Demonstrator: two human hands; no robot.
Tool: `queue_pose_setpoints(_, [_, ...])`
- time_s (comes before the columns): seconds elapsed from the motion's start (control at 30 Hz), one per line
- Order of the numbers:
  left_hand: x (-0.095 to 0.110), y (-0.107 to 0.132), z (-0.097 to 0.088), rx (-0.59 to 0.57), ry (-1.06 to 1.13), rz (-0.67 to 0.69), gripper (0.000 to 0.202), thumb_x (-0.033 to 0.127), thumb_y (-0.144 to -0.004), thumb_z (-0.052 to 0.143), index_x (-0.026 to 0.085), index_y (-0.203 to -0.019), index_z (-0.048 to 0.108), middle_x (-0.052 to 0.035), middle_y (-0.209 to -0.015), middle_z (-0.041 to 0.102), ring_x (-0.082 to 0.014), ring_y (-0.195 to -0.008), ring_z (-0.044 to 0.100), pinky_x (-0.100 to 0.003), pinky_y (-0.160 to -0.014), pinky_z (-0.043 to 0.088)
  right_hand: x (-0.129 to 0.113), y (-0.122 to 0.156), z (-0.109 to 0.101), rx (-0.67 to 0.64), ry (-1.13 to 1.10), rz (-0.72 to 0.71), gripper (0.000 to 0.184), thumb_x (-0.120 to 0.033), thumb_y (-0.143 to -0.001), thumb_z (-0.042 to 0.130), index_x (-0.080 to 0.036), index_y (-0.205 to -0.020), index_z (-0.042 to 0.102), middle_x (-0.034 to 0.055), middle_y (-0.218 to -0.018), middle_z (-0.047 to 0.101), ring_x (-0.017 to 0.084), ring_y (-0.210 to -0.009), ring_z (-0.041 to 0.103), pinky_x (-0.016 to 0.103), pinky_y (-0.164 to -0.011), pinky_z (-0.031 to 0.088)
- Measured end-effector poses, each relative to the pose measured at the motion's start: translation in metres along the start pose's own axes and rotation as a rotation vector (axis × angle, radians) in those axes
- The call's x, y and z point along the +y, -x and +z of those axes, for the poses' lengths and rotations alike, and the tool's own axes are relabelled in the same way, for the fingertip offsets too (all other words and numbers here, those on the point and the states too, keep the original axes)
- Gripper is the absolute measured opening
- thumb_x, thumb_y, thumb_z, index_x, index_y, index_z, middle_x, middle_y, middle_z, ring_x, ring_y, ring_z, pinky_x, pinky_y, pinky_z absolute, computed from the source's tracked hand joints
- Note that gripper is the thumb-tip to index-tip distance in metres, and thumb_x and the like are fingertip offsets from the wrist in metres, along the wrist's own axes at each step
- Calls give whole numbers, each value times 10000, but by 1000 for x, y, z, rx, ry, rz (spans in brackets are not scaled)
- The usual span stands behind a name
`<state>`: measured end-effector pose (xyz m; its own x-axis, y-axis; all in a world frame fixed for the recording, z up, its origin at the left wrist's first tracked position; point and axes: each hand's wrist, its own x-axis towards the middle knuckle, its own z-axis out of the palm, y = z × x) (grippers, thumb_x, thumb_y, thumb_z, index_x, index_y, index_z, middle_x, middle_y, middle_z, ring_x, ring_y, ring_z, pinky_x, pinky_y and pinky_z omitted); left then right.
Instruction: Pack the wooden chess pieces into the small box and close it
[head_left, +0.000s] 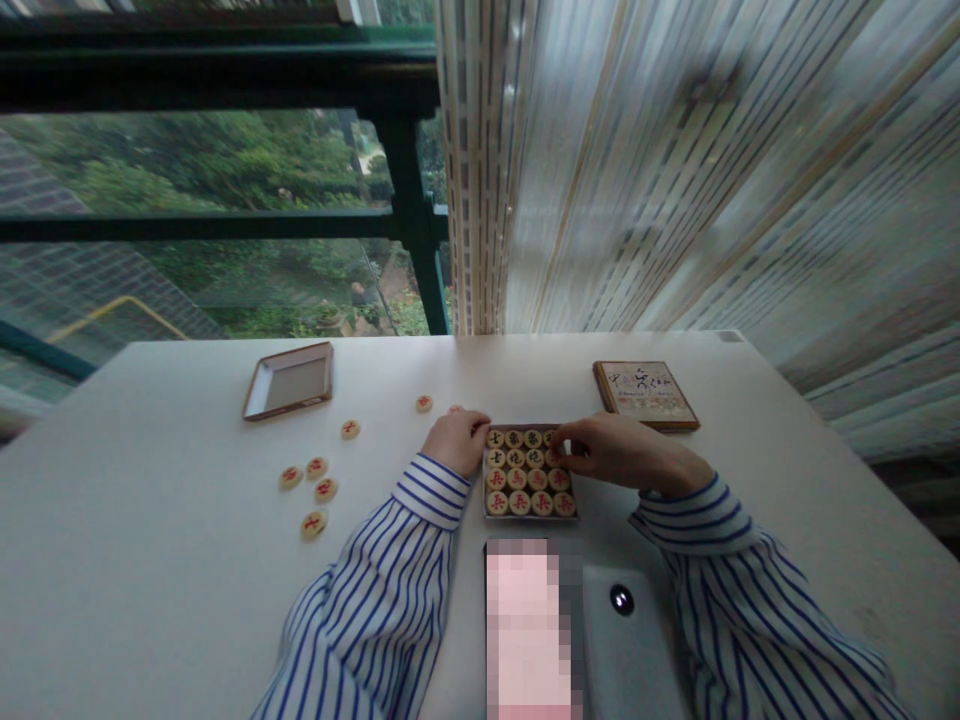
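Note:
A small box (529, 517) of round wooden chess pieces with red and black characters sits on the white table (187, 600) in front of me. My left hand (455, 441) rests curled against the box's left edge, fingers closed at its top corner. My right hand (619, 450) reaches in from the right, its fingertips pinched on a piece (556, 458) at the box's upper right. Both arms wear blue-striped white sleeves.
Several loose pieces (316, 467) lie on the table to the left, one more (424, 403) near the left hand. An empty box lid (289, 380) sits far left, a printed booklet (645, 393) far right. A grey device (626, 640) lies near me. Window and curtain stand behind.

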<state>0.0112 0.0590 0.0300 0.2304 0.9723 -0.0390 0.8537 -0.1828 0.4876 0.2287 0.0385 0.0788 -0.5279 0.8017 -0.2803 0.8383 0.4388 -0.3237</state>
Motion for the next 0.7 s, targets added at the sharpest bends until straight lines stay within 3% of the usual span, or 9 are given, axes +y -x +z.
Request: queue_pose_setpoints(0.7, [0,0,0,-7,-8,-1,284,226,-797,443,174,-948,677,-66,-938,682,-186,-892,608,-281,-820,449,1,1,0,-7,-12,6,266,-375,-805,458,-267,-956,648,19,-758,667,146,-639,586,243,-546,371])
